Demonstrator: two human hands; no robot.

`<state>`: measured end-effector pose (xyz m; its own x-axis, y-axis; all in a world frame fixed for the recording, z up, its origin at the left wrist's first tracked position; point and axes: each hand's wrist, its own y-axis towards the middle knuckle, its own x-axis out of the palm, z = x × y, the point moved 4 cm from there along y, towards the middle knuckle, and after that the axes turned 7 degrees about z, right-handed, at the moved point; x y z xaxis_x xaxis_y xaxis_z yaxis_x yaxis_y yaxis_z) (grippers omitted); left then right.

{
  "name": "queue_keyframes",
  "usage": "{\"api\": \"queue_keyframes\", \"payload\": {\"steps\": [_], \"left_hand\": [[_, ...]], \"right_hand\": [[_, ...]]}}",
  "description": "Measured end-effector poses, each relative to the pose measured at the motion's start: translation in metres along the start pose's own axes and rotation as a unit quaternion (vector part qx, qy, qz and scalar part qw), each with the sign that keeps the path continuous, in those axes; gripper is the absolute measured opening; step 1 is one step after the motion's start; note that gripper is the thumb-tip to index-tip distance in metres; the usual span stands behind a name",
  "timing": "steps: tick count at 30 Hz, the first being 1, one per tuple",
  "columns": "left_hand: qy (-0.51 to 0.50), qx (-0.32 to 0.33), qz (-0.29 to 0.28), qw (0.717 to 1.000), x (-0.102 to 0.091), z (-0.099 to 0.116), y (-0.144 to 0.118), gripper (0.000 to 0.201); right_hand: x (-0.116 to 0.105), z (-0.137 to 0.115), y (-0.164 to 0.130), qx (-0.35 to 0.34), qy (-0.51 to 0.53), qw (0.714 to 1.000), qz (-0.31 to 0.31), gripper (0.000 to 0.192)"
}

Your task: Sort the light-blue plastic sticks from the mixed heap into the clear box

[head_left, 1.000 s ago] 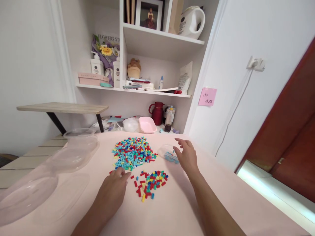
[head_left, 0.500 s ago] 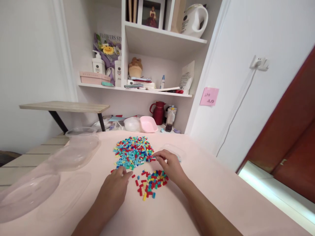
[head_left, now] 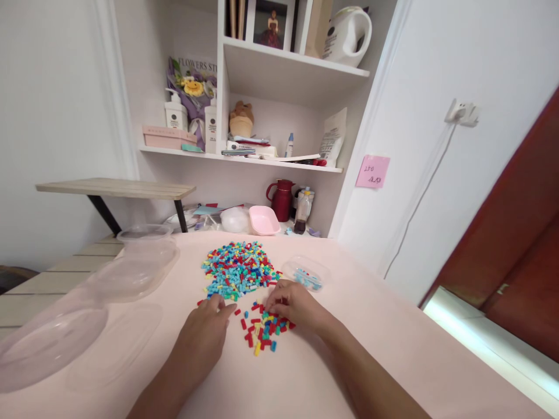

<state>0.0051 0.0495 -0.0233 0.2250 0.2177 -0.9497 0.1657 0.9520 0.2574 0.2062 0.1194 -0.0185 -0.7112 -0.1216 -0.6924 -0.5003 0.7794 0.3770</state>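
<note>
Change since a second ago: left hand point(head_left: 201, 337) basically hadn't budged, still parked at the near edge of the big bead pile point(head_left: 238, 270). The right hand point(head_left: 293, 304) had come back from the small clear dish point(head_left: 306, 273) and dropped onto the little pile point(head_left: 266, 327).
Left grip: fingers curled down on the table, couldn't tell if anything was pinched.
Right grip: fingertips bent into the little pile, couldn't tell if they'd got one.
Beads: tiny short tubes, mostly light blue, red, yellow and green; the big heap sat mid-table, the small one just in front of it.
Table: pale pink top point(head_left: 305, 378), with clear plastic tubs point(head_left: 135, 270) stacked off to the left.
Room: white shelves point(head_left: 288, 73) behind, pink sticky note point(head_left: 372, 171) on the wall, dark red door point(head_left: 515, 244) at right.
</note>
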Motion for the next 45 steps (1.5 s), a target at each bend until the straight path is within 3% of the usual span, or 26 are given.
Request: {"api": "queue_keyframes", "payload": {"steps": [19, 27, 37, 45], "left_hand": [[-0.003, -0.004, -0.006, 1.0, 0.0, 0.0, -0.001, 0.042], [-0.003, -0.005, -0.008, 1.0, 0.0, 0.0, -0.001, 0.043], [-0.002, -0.003, -0.006, 1.0, -0.001, 0.001, -0.001, 0.042], [0.004, 0.0, -0.004, 1.0, -0.001, 0.002, -0.002, 0.04]], "right_hand": [[0.008, -0.002, 0.005, -0.043, -0.112, 0.992, 0.033, 0.009], [-0.003, -0.002, 0.004, -0.005, -0.057, 0.995, 0.084, 0.012], [0.007, 0.002, 0.004, 0.008, -0.075, 0.997, 0.006, 0.003], [0.008, 0.002, 0.003, 0.009, -0.068, 0.998, -0.006, 0.006]]}}
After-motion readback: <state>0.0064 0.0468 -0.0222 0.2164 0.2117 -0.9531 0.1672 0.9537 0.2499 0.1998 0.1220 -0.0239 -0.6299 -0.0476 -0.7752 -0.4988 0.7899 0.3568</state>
